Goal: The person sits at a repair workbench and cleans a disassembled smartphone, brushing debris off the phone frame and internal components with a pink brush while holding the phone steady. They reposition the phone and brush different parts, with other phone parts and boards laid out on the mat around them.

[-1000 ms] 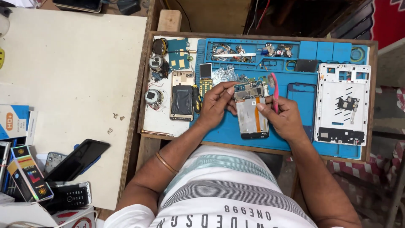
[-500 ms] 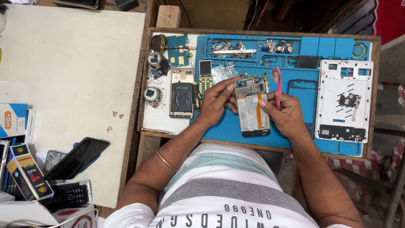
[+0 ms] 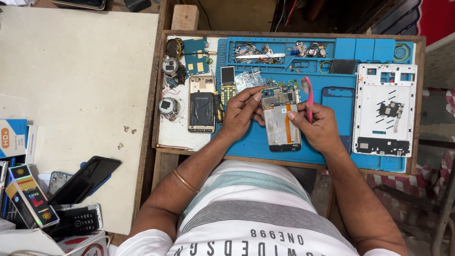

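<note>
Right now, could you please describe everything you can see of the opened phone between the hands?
The opened phone lies flat, lengthwise, on the blue repair mat, back cover off. A circuit board fills its top end; below sits a grey metal plate crossed by an orange strip. The left hand touches its upper left edge, the right hand its right side.

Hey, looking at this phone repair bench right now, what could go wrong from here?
1. The opened phone lies with its board exposed under both hands; the left hand pressing on it might bend or crack a part.
2. The right hand holds a pink tool beside the board; a slip could scratch it.
3. Small loose parts sit just above the phone on the blue mat; a sweep of a hand may scatter them.
</note>
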### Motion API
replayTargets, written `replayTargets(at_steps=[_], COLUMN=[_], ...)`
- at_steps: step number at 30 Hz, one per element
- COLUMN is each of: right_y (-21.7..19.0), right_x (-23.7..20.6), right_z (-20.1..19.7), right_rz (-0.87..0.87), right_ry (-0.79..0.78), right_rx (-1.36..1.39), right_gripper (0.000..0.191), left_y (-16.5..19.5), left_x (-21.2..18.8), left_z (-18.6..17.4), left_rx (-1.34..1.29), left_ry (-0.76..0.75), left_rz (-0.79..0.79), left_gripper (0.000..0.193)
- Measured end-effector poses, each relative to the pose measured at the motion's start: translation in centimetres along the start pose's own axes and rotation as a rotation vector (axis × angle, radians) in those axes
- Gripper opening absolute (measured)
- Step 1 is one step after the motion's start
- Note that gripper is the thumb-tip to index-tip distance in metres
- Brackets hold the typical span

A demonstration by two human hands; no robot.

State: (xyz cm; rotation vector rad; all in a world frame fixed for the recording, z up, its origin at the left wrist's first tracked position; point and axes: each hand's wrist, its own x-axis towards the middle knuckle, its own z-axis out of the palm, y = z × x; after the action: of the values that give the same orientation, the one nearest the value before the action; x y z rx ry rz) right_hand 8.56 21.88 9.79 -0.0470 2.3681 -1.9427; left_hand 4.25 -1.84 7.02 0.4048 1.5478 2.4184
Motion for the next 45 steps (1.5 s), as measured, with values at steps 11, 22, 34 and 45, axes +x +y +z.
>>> replayTargets(at_steps=[11,22,34,45], right_y=[0.9,-0.7,-0.3,-1.1], right_x=[-0.4,0.5,0.4,0.1], right_z=[0.0,0.4,0.5,0.6], right_rz=[-0.097,-0.030,-0.014,-0.015], right_ry=[0.005,0.035,0.002,0.003], right_rx=[-0.003,-0.075,0.018,0.022], right_gripper=[0.023,0.026,0.025,0.021], left_y=[-0.4,0.6,0.5,0.9], left_x=[-0.2,0.7,0.5,0.1], left_z=[-0.4,0.0,-0.3,0.1], left_rx=[0.000,-0.009,0.011,0.020], left_ry=[-0.002,0.052,0.040,0.037], left_rz=[-0.024,-0.063,-0.073,-0.072], left_gripper=[0.039,0.037,0.038,0.045])
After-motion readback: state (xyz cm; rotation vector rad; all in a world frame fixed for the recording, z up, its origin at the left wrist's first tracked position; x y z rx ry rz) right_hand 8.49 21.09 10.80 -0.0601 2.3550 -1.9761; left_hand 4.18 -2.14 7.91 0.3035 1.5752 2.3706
